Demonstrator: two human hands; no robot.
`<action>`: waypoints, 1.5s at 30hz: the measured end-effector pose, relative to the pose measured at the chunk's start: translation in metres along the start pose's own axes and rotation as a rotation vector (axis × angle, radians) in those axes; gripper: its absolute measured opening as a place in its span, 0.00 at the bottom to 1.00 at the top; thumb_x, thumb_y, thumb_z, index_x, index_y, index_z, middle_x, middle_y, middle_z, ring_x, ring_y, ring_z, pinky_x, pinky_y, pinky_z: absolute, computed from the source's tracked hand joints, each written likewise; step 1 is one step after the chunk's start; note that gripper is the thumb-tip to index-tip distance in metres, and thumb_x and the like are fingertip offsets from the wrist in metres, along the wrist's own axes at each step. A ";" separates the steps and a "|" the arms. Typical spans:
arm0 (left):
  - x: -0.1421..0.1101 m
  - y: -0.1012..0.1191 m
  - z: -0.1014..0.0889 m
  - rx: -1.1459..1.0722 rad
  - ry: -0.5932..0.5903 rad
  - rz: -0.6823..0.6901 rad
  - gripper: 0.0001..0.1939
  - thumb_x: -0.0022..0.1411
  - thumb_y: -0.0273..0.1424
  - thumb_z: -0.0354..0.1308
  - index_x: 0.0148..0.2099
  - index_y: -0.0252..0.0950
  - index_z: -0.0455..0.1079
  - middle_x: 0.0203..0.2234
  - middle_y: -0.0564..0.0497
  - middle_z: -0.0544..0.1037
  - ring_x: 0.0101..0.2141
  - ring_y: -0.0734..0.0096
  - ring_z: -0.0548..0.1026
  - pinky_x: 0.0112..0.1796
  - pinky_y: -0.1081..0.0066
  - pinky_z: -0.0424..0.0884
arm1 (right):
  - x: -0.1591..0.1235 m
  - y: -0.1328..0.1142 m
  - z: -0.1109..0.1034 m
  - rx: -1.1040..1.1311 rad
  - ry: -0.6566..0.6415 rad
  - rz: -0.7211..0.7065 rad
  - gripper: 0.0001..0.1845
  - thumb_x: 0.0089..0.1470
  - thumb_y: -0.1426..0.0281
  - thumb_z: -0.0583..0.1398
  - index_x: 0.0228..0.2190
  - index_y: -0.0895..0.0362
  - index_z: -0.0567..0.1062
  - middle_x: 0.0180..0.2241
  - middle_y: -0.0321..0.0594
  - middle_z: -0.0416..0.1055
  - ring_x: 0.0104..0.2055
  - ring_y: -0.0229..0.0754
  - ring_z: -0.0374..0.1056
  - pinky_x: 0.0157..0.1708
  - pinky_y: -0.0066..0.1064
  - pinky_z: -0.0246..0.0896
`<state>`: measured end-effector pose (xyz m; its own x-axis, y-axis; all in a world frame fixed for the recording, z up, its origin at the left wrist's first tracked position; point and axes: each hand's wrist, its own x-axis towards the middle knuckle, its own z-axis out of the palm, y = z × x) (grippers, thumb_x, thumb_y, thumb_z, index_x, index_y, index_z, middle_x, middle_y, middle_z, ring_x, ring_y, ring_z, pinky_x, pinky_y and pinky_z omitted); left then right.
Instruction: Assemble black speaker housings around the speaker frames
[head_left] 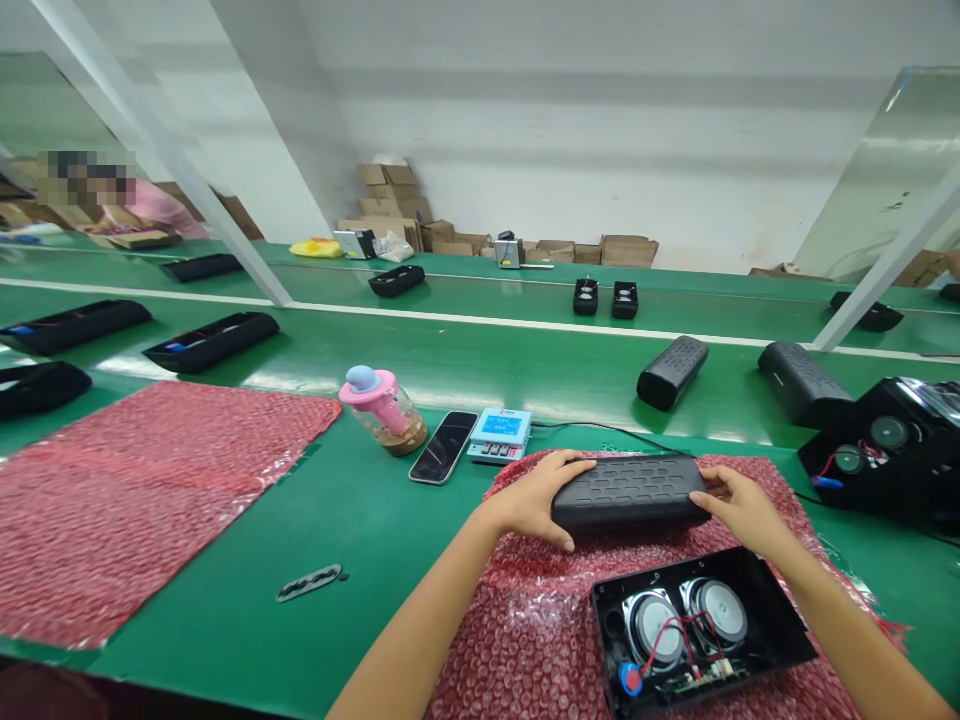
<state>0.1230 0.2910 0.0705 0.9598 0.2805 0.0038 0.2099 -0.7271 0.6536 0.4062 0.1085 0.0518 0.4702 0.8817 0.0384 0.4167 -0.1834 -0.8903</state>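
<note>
A black speaker housing (pixel 630 492) with a brick-like raised pattern lies on red bubble wrap (pixel 510 640). My left hand (pixel 541 498) grips its left end, thumb low on the front and fingers over the top. At the right end, my right hand (pixel 739 508) holds it between thumb and fingers. Nearer to me sits an open speaker case (pixel 780 615), its two round drivers (pixel 686 622), red wires and a small circuit board showing. The undersides of both hands' grips are hidden.
Behind my left hand are a blue-screened meter (pixel 501 436), a phone (pixel 443 447) and a pink-lidded cup (pixel 384 410). A grey strip (pixel 309 583) lies left. Stacked speaker cases (pixel 885 450) stand right. Beyond runs a green conveyor (pixel 465 355) carrying housings; a person (pixel 150 205) sits far left.
</note>
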 end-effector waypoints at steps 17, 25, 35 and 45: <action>0.008 0.011 -0.011 0.035 -0.035 -0.080 0.50 0.39 0.37 0.69 0.63 0.39 0.52 0.60 0.43 0.55 0.60 0.54 0.53 0.60 0.59 0.50 | 0.000 -0.008 0.003 0.055 0.035 0.041 0.17 0.37 0.61 0.62 0.31 0.57 0.75 0.32 0.43 0.76 0.35 0.49 0.72 0.37 0.40 0.68; 0.004 0.012 -0.008 0.066 -0.025 -0.122 0.51 0.38 0.33 0.69 0.64 0.41 0.51 0.61 0.44 0.52 0.61 0.55 0.51 0.60 0.58 0.50 | 0.000 -0.008 0.003 0.028 0.043 0.043 0.15 0.39 0.62 0.62 0.31 0.57 0.76 0.32 0.42 0.76 0.34 0.49 0.72 0.37 0.39 0.67; 0.007 0.007 -0.008 0.065 -0.027 -0.072 0.50 0.38 0.36 0.70 0.63 0.41 0.52 0.60 0.43 0.54 0.60 0.53 0.53 0.60 0.57 0.51 | 0.002 0.001 0.002 -0.093 0.025 0.001 0.17 0.42 0.61 0.60 0.34 0.58 0.76 0.34 0.43 0.75 0.35 0.49 0.72 0.39 0.40 0.68; -0.006 -0.043 0.055 -0.445 0.420 -0.021 0.66 0.35 0.49 0.70 0.65 0.40 0.30 0.61 0.37 0.48 0.62 0.48 0.50 0.60 0.50 0.45 | 0.006 -0.034 -0.008 -0.504 -0.085 -0.188 0.26 0.41 0.64 0.62 0.44 0.60 0.74 0.49 0.53 0.68 0.54 0.60 0.60 0.55 0.54 0.51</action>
<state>0.1183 0.2859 0.0009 0.7819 0.5810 0.2262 0.0435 -0.4127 0.9098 0.4013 0.1170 0.0861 0.2953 0.9478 0.1206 0.8191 -0.1862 -0.5426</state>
